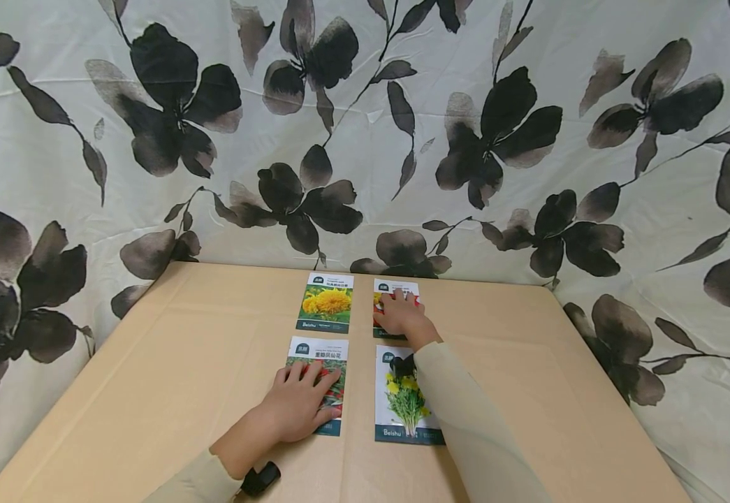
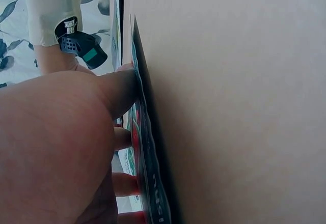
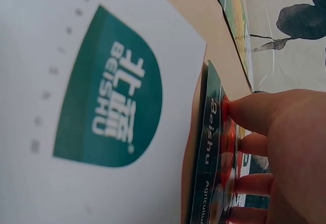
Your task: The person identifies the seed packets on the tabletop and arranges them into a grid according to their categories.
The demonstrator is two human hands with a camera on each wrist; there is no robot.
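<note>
Four-sided seed packets lie flat in two rows. My left hand (image 1: pixel 302 404), fingers spread, rests on the near-left packet (image 1: pixel 318 347), which has red flowers and a dark blue bottom band; its thumb presses near that band in the left wrist view. Farther off, my right hand (image 1: pixel 402 318) touches the far-right packet (image 1: pixel 396 285) with extended fingers and covers most of its red picture. Under my right forearm is the near-right packet (image 1: pixel 406 405), white with yellow flowers, partly hidden by the sleeve. The far-left packet (image 1: pixel 325 302) shows orange-yellow blooms, untouched.
The packets lie on a tan tabletop (image 1: pixel 214 363), the far pair close to its back edge. Behind and beside it hangs a white cloth (image 1: pixel 396 168) with dark flower prints. A black device (image 1: pixel 260 479) is strapped to my left wrist.
</note>
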